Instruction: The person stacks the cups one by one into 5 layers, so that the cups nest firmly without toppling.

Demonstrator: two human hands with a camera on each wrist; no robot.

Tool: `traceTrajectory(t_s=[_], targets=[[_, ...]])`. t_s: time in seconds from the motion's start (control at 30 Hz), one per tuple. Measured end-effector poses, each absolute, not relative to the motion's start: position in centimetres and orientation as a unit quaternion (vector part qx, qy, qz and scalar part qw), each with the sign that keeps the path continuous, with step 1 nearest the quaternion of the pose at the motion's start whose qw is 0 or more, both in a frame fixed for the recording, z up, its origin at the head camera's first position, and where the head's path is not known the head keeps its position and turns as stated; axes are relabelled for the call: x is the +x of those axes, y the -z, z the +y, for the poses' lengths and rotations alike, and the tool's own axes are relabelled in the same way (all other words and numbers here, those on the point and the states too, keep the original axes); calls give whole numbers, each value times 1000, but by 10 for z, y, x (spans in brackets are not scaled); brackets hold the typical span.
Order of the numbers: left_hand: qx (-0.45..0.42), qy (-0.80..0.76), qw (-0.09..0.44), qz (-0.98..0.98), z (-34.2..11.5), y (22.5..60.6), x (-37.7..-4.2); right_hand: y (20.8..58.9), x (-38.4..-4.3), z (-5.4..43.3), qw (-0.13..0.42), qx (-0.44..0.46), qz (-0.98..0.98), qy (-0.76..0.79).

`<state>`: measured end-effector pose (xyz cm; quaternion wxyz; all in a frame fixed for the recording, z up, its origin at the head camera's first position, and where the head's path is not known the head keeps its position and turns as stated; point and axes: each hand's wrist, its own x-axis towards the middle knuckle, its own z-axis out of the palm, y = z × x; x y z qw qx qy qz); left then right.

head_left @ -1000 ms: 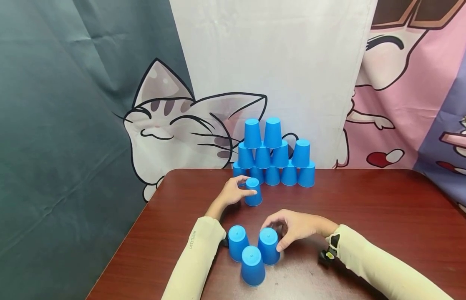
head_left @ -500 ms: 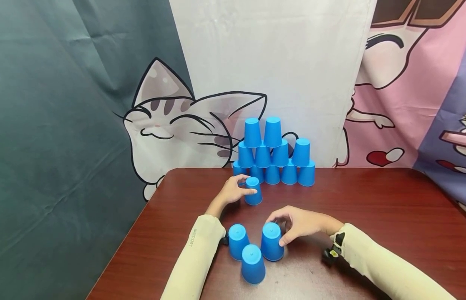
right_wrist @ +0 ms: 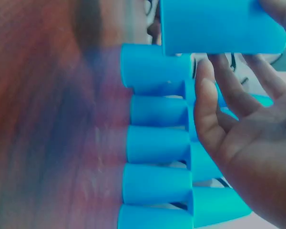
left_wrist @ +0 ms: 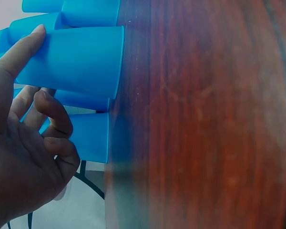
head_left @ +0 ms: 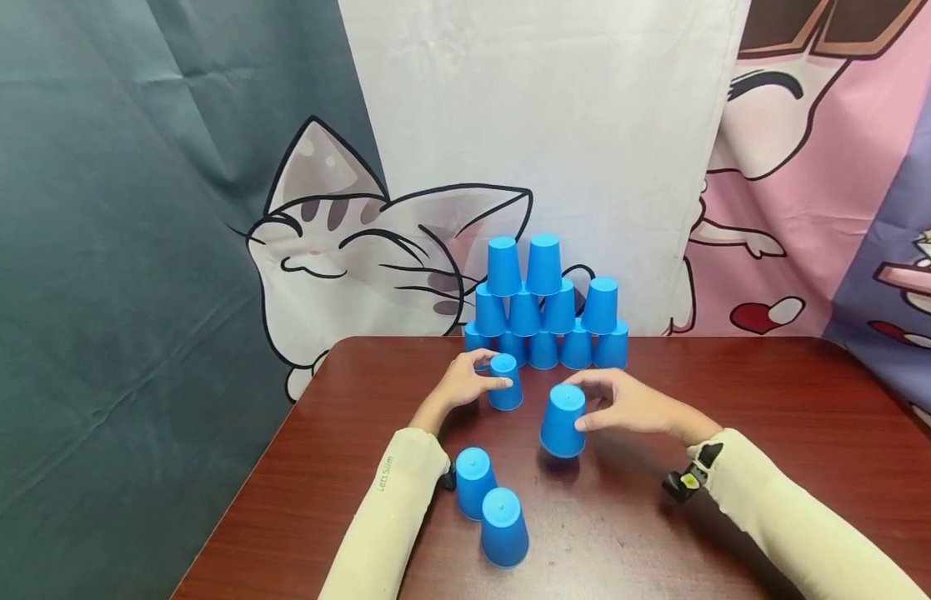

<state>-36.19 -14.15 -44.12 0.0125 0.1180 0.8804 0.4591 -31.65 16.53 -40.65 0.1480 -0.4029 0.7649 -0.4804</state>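
Note:
My left hand [head_left: 465, 382] pinches an upside-down blue cup [head_left: 506, 383] that stands just in front of the stacked cups; in the left wrist view the thumb lies along this cup [left_wrist: 76, 59]. Tilted slightly, a second blue cup [head_left: 563, 423] hangs above the table in the grip of my right hand [head_left: 633, 404], with a shadow under it. The right wrist view shows that held cup [right_wrist: 219, 26] between thumb and fingers. Two more upside-down cups, one behind [head_left: 474, 483] and one in front [head_left: 504, 529], stand near my left forearm.
At the table's far edge rises a stack of upside-down blue cups [head_left: 543, 350] in three tiers, two cups on top and one at the right of the middle tier [head_left: 602, 306]. Behind the brown table [head_left: 735, 467] hangs a cloth printed with a cartoon cat [head_left: 322, 292].
My right hand has lifted its cup away from the two near cups and carried it forward and slightly right. The left hand and its cup have stayed in place.

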Motion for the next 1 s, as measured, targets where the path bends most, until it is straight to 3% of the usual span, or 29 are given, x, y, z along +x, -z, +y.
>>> traceTrajectory(t_s=[0.33,1.0], targets=[[116,-462,17,879,-145,442,-363,392,-326,183,66,-280,825,487],[122,-469,21,875,-143,442,-363,353,-341,196,16,-143,845,515]])
